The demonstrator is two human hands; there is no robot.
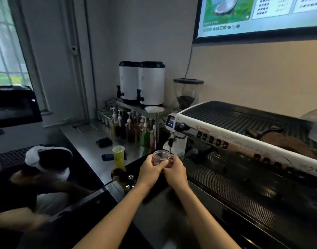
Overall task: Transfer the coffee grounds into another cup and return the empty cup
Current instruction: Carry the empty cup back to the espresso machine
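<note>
We read little writing: red lettering on the white front of the espresso machine [244, 141] looked like "La Cimbali", though blurred, and the menu screen [258, 13] high on the wall carried lines of characters too small for us to make out. We held a small clear plastic cup [161, 156] upright in front of us, above the dark mat beside the machine's drip tray; our left hand [150, 168] wrapped its fingers around the cup's left side and our right hand [173, 169] closed on its right side, so both were clamped on it. Whether the cup held grounds we could not tell. To its left on the steel counter [89, 139] stood a lidded cup of green drink [118, 156]. Behind that a row of pump bottles [130, 128] held dark, red and green syrups. Two white dispensers [141, 83] with black taps sat on a rack above them, and the grinder hopper [188, 92] beside them held brown beans at its bottom
</note>
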